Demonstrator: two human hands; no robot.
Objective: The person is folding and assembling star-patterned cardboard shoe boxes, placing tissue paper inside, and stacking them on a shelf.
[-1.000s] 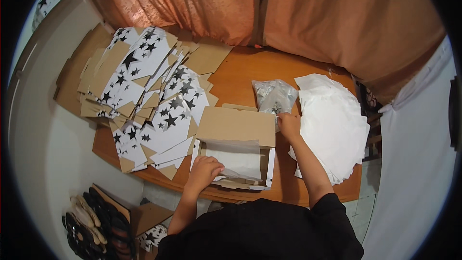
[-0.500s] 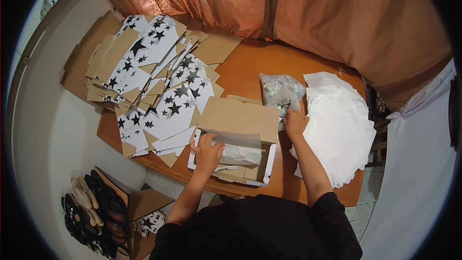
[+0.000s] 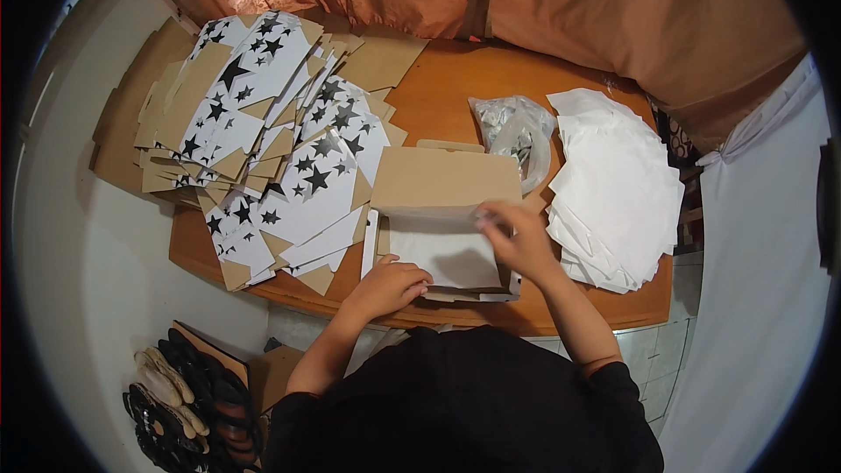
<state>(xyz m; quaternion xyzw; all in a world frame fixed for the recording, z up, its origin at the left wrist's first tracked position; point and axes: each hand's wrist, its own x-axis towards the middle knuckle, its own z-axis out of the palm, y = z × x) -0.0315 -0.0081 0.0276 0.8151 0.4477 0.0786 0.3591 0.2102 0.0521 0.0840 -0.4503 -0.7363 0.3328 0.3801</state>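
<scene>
An open cardboard box point(image 3: 447, 177), brown inside with its lid raised, lies in front of me. White tissue paper point(image 3: 442, 250) spreads over its floor. My left hand point(image 3: 385, 287) is closed on the near edge of the box at its left, fingers curled over the wall. Above the right part of the box hovers my right hand point(image 3: 519, 241), fingertips pinched together near the lid's crease. Those fingertips are slightly blurred, and anything small between them is hidden. Just behind the box stands a clear plastic bag point(image 3: 515, 127) with small pale packets inside.
On the left are piled flattened cardboard boxes point(image 3: 307, 180), white with black stars. A stack of white paper sheets point(image 3: 613, 188) lies at the right of the wooden table point(image 3: 464, 79). Shoes point(image 3: 188, 398) sit low at the left, and orange curtains point(image 3: 604, 17) hang behind.
My right hand has left the plastic bag and come over the box. My left hand has moved down to the near edge. The tissue paper now lies spread flat inside.
</scene>
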